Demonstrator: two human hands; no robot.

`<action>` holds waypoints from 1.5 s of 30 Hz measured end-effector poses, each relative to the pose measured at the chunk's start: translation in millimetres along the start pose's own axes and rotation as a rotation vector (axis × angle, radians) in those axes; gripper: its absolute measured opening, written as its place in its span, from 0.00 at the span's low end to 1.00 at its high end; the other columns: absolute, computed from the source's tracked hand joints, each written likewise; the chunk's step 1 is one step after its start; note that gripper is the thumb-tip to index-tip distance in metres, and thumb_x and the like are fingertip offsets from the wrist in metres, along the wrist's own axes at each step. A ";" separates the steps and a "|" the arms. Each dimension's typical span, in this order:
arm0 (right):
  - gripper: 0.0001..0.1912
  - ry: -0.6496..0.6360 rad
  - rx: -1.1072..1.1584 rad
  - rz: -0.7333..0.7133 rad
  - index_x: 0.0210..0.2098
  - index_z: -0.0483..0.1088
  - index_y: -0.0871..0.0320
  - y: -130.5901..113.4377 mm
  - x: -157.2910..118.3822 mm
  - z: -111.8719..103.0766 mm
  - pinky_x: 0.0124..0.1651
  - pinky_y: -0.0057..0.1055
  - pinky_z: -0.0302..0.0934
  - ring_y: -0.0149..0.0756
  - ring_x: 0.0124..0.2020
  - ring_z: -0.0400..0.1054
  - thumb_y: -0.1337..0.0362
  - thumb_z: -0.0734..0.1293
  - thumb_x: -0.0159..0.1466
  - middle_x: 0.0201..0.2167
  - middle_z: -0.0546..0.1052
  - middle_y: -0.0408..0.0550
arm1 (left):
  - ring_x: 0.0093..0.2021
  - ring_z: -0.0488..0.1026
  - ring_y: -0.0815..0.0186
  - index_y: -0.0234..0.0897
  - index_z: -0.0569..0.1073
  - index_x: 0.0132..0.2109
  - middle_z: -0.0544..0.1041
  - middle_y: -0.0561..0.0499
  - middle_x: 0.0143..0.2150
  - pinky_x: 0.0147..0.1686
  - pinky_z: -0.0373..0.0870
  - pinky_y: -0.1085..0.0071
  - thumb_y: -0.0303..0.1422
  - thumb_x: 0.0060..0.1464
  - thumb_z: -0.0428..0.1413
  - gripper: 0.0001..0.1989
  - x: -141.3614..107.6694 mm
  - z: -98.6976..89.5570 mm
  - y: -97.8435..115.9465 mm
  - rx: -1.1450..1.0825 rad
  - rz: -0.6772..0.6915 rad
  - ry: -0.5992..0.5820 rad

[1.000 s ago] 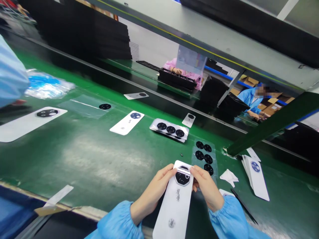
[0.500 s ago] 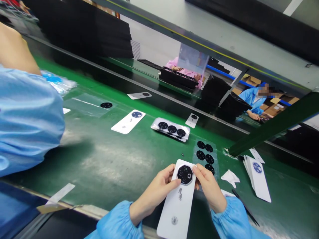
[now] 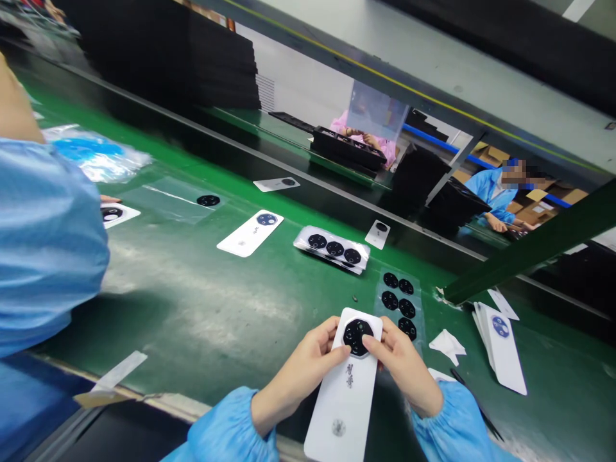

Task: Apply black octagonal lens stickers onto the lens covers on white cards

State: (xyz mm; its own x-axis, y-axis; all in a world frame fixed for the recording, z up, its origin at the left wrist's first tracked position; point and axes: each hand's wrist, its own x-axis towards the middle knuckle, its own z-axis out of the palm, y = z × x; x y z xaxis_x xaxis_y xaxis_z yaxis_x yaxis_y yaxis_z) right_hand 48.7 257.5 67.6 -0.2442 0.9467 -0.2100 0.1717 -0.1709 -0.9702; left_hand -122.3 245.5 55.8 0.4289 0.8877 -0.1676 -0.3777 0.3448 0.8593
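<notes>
A white phone-shaped panel (image 3: 342, 404) with a black octagonal disc (image 3: 355, 336) near its top is held between both hands over the table's front edge. My left hand (image 3: 308, 366) grips its left side, thumb at the disc's lower left. My right hand (image 3: 407, 362) grips the upper right side, its thumb lying on the disc's right part. Just behind my right hand lies a clear sheet (image 3: 398, 314) bearing several black discs. A stack of clear packs with black discs (image 3: 332, 249) sits farther back.
White panels (image 3: 503, 353) are stacked at the right, near a crumpled white scrap (image 3: 447, 346) and a black pen-like tool (image 3: 476, 404). Another white panel (image 3: 248, 237) lies left of centre. A co-worker's blue sleeve (image 3: 48, 244) fills the left; a green post (image 3: 529, 247) slants at the right.
My right thumb has moved left from the panel's corner onto the black disc. The co-worker's sleeve at the left has shifted left, showing more of a white panel with a black disc.
</notes>
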 end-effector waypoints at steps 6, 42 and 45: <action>0.24 -0.015 -0.033 0.006 0.33 0.63 0.58 -9.2 -3.9 1.1 0.23 0.24 0.49 0.27 0.23 0.58 0.43 0.68 0.56 0.23 0.65 0.38 | 0.37 0.71 0.64 0.36 0.67 0.44 0.73 0.50 0.37 0.35 0.66 0.73 0.39 0.50 0.60 0.17 -1.7 -0.7 -2.1 0.007 0.012 -0.013; 0.21 -0.169 -0.010 0.066 0.31 0.62 0.58 -22.6 44.4 11.1 0.24 0.24 0.52 0.26 0.22 0.57 0.45 0.64 0.61 0.22 0.63 0.37 | 0.37 0.74 0.63 0.39 0.62 0.53 0.72 0.45 0.48 0.34 0.71 0.69 0.35 0.53 0.59 0.23 6.1 -23.2 16.0 -0.131 0.080 0.094; 0.20 -0.170 -0.021 0.064 0.31 0.62 0.58 -23.0 45.3 11.1 0.24 0.24 0.53 0.26 0.23 0.57 0.45 0.63 0.62 0.22 0.62 0.37 | 0.36 0.74 0.64 0.40 0.61 0.53 0.72 0.45 0.47 0.34 0.71 0.70 0.36 0.53 0.59 0.22 6.1 -23.4 16.2 -0.123 0.082 0.100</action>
State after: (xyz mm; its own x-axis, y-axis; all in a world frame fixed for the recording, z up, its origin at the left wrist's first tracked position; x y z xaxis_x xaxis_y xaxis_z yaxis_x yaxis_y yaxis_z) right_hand 23.1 301.2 79.1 -0.3895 0.8740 -0.2906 0.2118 -0.2221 -0.9517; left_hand -145.0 263.6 57.5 0.3108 0.9383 -0.1519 -0.5083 0.2991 0.8076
